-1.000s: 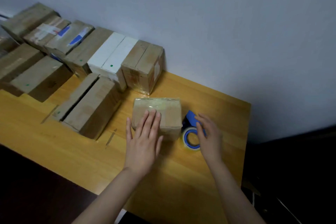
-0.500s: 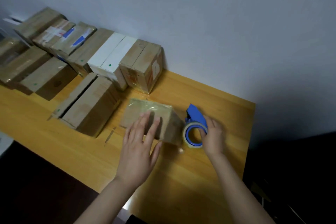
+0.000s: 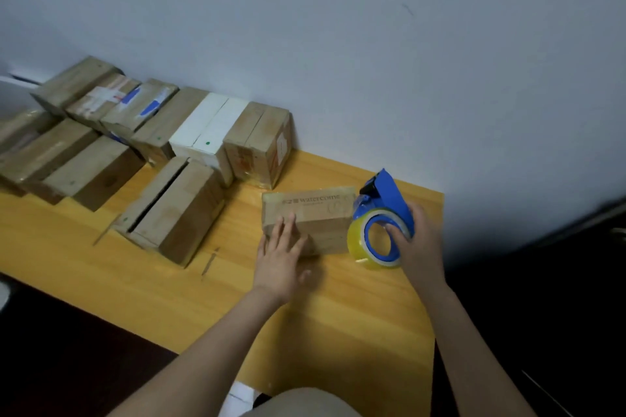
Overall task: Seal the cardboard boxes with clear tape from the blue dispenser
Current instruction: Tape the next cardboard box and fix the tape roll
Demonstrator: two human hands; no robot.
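Observation:
A small cardboard box [image 3: 315, 213] printed "watercome" lies on the wooden table [image 3: 355, 322], right of centre. My left hand [image 3: 283, 256] rests flat on its near left corner, fingers spread. My right hand [image 3: 418, 240] grips the blue dispenser [image 3: 384, 210] with its roll of clear yellowish tape, lifted just right of the box, its blue nose close to the box's right end.
Several cardboard boxes and a white box [image 3: 208, 135] stand in rows along the wall at the left. A larger box [image 3: 172, 210] with a slit between its top flaps sits left of the small one. The table's right edge drops into dark floor.
The small box has turned so its printed side faces up. My right hand has closed on the dispenser and lifted it beside the box's right end. My left hand slid to the box's near left corner.

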